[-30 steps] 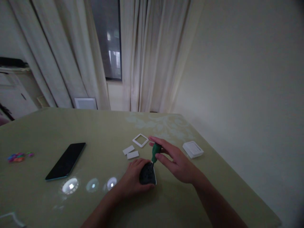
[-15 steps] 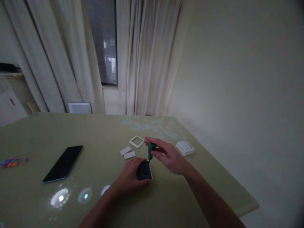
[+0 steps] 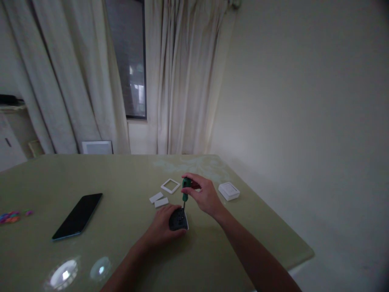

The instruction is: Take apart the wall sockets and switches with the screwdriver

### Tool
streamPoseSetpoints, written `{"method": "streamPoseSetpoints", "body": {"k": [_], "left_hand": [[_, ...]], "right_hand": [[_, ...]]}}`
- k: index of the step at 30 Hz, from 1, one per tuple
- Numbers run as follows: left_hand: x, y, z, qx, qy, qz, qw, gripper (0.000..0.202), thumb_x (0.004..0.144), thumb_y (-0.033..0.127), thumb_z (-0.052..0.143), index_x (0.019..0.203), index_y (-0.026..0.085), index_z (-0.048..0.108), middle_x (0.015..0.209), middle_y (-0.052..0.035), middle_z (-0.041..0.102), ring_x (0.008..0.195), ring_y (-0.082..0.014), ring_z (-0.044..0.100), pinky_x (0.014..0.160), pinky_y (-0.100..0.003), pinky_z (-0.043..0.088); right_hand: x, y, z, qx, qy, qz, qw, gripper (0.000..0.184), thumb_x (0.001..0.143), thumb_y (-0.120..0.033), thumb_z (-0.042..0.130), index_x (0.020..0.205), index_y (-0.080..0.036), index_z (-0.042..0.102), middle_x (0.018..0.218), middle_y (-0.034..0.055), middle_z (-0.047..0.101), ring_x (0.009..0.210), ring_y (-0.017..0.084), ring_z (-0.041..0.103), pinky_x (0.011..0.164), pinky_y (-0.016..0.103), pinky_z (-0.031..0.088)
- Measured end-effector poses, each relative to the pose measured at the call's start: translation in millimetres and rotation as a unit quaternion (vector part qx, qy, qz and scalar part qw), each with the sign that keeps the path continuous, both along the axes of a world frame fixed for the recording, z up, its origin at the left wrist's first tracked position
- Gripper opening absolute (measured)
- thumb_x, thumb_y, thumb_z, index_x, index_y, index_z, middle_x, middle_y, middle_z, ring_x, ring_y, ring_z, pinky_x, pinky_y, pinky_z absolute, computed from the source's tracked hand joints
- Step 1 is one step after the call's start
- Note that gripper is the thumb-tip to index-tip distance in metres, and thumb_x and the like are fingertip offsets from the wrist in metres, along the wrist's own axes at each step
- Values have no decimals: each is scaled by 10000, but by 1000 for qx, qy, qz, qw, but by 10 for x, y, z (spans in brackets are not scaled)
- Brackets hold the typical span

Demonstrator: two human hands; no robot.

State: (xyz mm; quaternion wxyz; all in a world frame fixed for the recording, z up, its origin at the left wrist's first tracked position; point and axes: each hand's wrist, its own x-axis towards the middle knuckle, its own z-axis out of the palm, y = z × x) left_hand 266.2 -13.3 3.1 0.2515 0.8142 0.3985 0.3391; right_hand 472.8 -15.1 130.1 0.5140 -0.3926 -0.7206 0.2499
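Observation:
My left hand (image 3: 164, 223) grips a small square wall switch (image 3: 178, 220) by its edges, its dark back facing up and a white rim along the right side. Fingers of my right hand (image 3: 204, 194) close around the green handle of a screwdriver (image 3: 185, 190). The screwdriver stands nearly upright, with its tip down at the dark back. Just beyond my left hand lie two white rectangular plates, a nearer plate (image 3: 161, 202) and a farther plate (image 3: 156, 197). A white square frame (image 3: 170, 186) lies past them.
A white square switch unit (image 3: 229, 191) sits to the right, near the table's edge. On the left lies a black tablet (image 3: 78, 216), with small colourful pieces (image 3: 10, 217) farther left. The pale green table (image 3: 127, 178) meets curtains (image 3: 185, 81) and a wall behind.
My right hand has turned the screwdriver more upright and changed its hold on the handle. The left hand still holds the switch. The whole view has shifted slightly.

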Motion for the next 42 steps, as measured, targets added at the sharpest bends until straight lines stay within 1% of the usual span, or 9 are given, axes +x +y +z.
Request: {"method": "streamPoseSetpoints", "body": {"k": [6, 10, 12, 15, 21, 26, 34, 37, 42], "left_hand": [[-12, 17, -81, -6, -8, 25, 1000, 706, 701, 449, 907, 1357, 246, 743, 1358, -137, 780, 1281, -409, 696, 1147, -542, 534], [-14, 11, -158, -10, -13, 48, 999, 723, 693, 470, 912, 1352, 218, 754, 1357, -140, 781, 1286, -424, 694, 1156, -528, 535], [-23, -6, -188, -11, -17, 60, 998, 718, 700, 471, 906, 1356, 224, 751, 1372, -138, 776, 1299, -426, 688, 1160, -530, 534], [-46, -33, -212, -12, -19, 71, 997, 712, 692, 447, 909, 1354, 240, 747, 1385, -140, 773, 1313, -420, 685, 1169, -535, 529], [-69, -48, -233, -21, -14, 77, 997, 769, 701, 468, 903, 1397, 194, 723, 1437, -177, 743, 1341, -418, 675, 1196, -518, 512], [-74, -18, -282, -27, -14, 82, 996, 795, 686, 469, 907, 1408, 196, 720, 1453, -175, 734, 1367, -424, 656, 1210, -511, 499], [-80, 11, -318, -31, -17, 80, 996, 791, 689, 470, 905, 1410, 202, 722, 1433, -168, 739, 1353, -418, 664, 1203, -502, 500], [-72, 6, -303, -32, -14, 77, 996, 779, 692, 453, 898, 1407, 202, 719, 1443, -169, 733, 1365, -422, 654, 1212, -508, 490], [-100, 13, -239, -43, -1, 61, 997, 781, 698, 440, 886, 1422, 213, 699, 1474, -169, 710, 1390, -425, 634, 1233, -527, 469]], "right_hand": [[66, 40, -100, 28, 0, -35, 999, 405, 896, -458, 845, 1222, -225, 791, 1093, 71, 792, 844, 205, 775, 850, 354, 669], [102, 30, -134, 32, -2, -34, 999, 387, 927, -370, 787, 1289, -238, 757, 1194, 81, 778, 1006, 230, 762, 909, 374, 663], [100, 0, -130, 28, -6, -22, 999, 409, 940, -316, 748, 1341, -239, 729, 1270, 92, 764, 1087, 238, 747, 931, 385, 660], [76, -57, -101, 14, -20, 16, 1000, 471, 961, -263, 692, 1431, -245, 675, 1350, 100, 754, 1065, 224, 761, 930, 399, 664], [-1, -148, -14, 8, -64, 72, 995, 593, 944, -164, 642, 1528, -267, 615, 1411, 102, 727, 1132, 233, 746, 964, 409, 643], [-49, -145, 42, 19, -83, 85, 993, 524, 912, -134, 671, 1413, -281, 714, 1353, 73, 739, 1162, 230, 714, 965, 364, 614], [2, 27, 109, 10, -72, 56, 996, 367, 832, -116, 773, 1181, -228, 799, 1091, 41, 803, 919, 214, 751, 861, 327, 593], [28, 63, 101, 10, -60, 35, 998, 293, 817, -157, 825, 1104, -212, 802, 963, 21, 786, 794, 192, 729, 774, 303, 577], [32, 78, 64, 19, -49, 8, 999, 286, 817, -331, 905, 1052, -215, 790, 953, 30, 772, 814, 201, 720, 766, 307, 574]]}}
